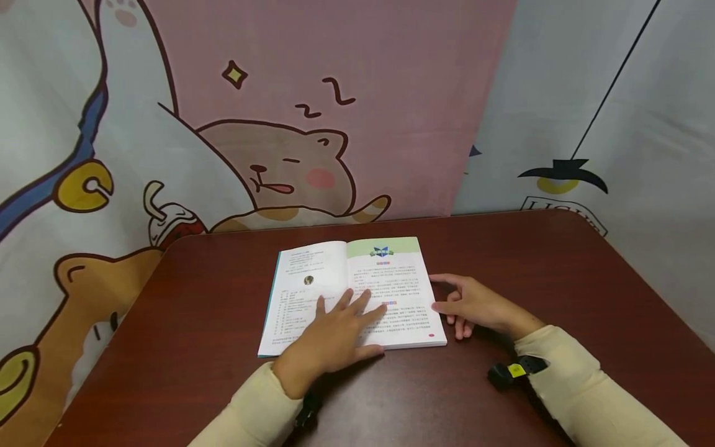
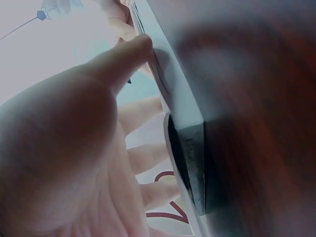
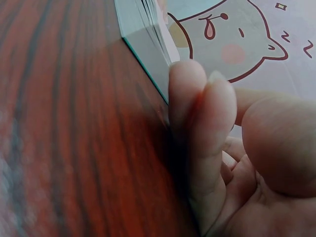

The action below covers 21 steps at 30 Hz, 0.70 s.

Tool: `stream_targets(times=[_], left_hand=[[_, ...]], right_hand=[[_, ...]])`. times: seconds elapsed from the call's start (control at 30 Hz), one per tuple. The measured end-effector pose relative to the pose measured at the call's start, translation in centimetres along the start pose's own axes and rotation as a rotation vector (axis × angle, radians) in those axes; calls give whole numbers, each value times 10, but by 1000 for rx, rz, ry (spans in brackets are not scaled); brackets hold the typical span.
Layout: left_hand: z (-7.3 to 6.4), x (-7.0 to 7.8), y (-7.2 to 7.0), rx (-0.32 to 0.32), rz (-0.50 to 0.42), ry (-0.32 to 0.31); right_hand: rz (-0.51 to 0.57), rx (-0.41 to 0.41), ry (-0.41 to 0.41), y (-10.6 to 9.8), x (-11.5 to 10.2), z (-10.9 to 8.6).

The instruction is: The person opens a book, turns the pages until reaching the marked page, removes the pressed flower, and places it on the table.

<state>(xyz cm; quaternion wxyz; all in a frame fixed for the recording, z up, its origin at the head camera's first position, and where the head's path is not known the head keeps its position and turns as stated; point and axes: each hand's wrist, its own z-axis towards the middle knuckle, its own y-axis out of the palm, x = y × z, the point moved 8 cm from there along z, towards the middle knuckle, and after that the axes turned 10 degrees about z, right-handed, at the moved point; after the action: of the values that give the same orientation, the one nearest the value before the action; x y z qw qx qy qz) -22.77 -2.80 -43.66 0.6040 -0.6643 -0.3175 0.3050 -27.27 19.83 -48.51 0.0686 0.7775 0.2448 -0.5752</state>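
Cream-coloured fabric sleeves (image 1: 581,385), cut off below, lead to the left hand (image 1: 335,335), its extended fingers spread across and partly hiding the white-paged open book (image 1: 385,282). At the book's right edge, the right hand (image 1: 477,304) has its lower fingers curled; any page pinch cannot be determined. Red-brown wooden table (image 1: 201,310) extends around the book.

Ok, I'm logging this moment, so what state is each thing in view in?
Book: open, lying on the table.
Left hand: fingers spread over the open book.
Right hand: at the book's right edge; whether it pinches anything is unclear.
Right wrist strap: worn.
Left wrist strap: worn, mostly hidden.
Backdrop: hanging behind the table.
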Motion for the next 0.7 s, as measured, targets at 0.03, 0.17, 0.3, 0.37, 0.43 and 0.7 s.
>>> stream_targets(times=[0.03,0.17,0.3,0.37,0.43,0.7], left_hand=[[0,0,0,2,0,0],[0,0,0,11,4,6],[0,0,-1,16,3,7],[0,-1,-1,15,0,6],[0,-1,-1,13,-1,5],[-2,-1,2,-17,-14,-8]], right_hand=[[2,2,1,0,0,0],[3,-2,-1,0,-1,-2],[9,-2,-2,0,-3,-2],[9,-3,-3,1,-4,-2],[7,0,-3,1,-4,-2],[62,6,40,2,0,-2]])
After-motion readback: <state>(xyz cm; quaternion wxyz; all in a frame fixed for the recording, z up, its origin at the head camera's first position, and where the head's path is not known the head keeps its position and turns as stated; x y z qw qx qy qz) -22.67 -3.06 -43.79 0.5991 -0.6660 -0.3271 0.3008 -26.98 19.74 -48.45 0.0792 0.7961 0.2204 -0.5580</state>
